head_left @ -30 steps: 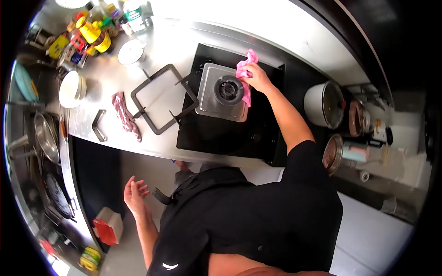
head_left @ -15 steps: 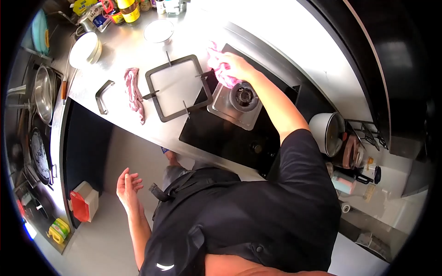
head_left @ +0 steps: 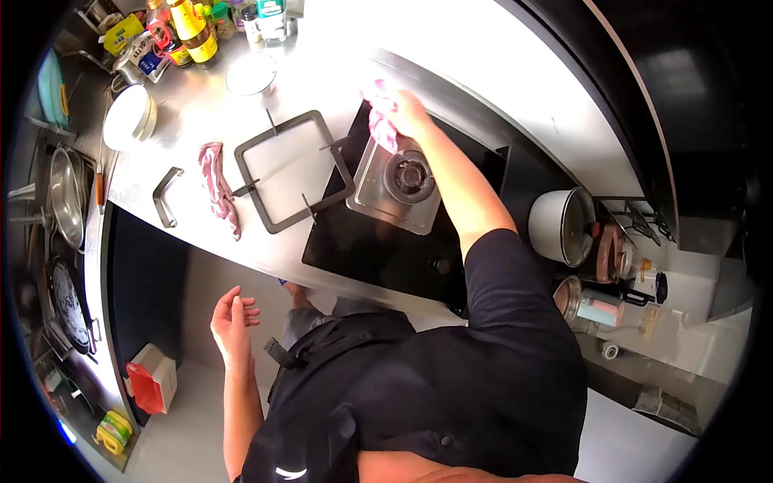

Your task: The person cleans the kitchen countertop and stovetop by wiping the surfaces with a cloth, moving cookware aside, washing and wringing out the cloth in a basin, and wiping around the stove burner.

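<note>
My right hand (head_left: 409, 115) is closed on a pink and white cloth (head_left: 382, 129), at the back corner of the black stove (head_left: 362, 245). Just in front of it, the round burner (head_left: 408, 176) sits on a square metal drip tray (head_left: 373, 201). A black pan support (head_left: 259, 212) lies on the steel counter, partly over the stove's left edge. Further left lie a second, twisted pink cloth (head_left: 216, 189) and a bent metal bracket (head_left: 163, 197). My left hand (head_left: 234, 320) hangs below the counter edge, fingers apart, holding nothing.
White bowls (head_left: 129, 119) and another white bowl (head_left: 250, 75) stand at the counter's back left, near bottles (head_left: 193, 32). Pans (head_left: 66, 197) are at the far left. A white pot (head_left: 561, 228) stands right of the stove. A red and white bin (head_left: 151, 378) is at lower left.
My right hand has moved slightly back and left with the cloth, off the drip tray's middle. The whole view has shifted a little. My left hand remains raised and empty.
</note>
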Demonstrator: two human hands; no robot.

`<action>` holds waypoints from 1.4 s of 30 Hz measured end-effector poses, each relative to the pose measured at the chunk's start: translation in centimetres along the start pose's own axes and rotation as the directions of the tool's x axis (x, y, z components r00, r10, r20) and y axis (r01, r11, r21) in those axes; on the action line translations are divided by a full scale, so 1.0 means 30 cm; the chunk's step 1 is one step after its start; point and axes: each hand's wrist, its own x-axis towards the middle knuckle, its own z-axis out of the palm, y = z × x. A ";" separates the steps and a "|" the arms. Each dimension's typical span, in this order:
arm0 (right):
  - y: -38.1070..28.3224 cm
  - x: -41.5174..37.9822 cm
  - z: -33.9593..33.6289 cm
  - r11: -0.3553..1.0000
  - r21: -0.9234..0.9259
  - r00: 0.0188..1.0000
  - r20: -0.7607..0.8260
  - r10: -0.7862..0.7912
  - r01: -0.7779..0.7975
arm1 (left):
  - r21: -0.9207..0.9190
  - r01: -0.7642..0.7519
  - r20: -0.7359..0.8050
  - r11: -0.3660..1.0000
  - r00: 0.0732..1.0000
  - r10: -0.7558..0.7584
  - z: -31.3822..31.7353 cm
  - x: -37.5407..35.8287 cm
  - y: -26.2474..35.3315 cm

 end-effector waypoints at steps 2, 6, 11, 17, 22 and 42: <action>0.027 -0.119 -0.077 0.982 -0.180 0.965 -0.260 0.006 -0.055 | 0.048 -0.014 0.035 0.999 0.999 0.012 0.048 0.038 0.026; 0.257 -0.411 -0.138 0.964 -0.165 0.868 -0.485 0.104 -0.208 | 0.213 -0.119 0.131 0.970 0.987 0.093 0.148 0.146 0.030; 0.363 -0.735 -0.136 0.890 -0.132 0.796 -0.518 0.314 -0.437 | 0.299 -0.153 0.125 0.942 0.985 0.120 0.266 0.313 -0.034; 0.352 -0.573 -0.130 0.914 -0.260 0.865 -0.475 0.160 -0.312 | 0.204 -0.013 0.031 0.979 0.999 0.007 0.362 0.431 -0.123; 0.145 -0.245 -0.104 0.975 -0.212 0.955 -0.269 -0.126 0.069 | 0.189 0.039 -0.063 0.981 0.998 -0.028 0.380 0.476 -0.116; 0.310 0.029 0.040 0.839 -0.312 0.869 -0.078 -0.489 0.445 | -0.266 0.293 0.386 0.918 0.905 -0.177 0.455 0.392 0.224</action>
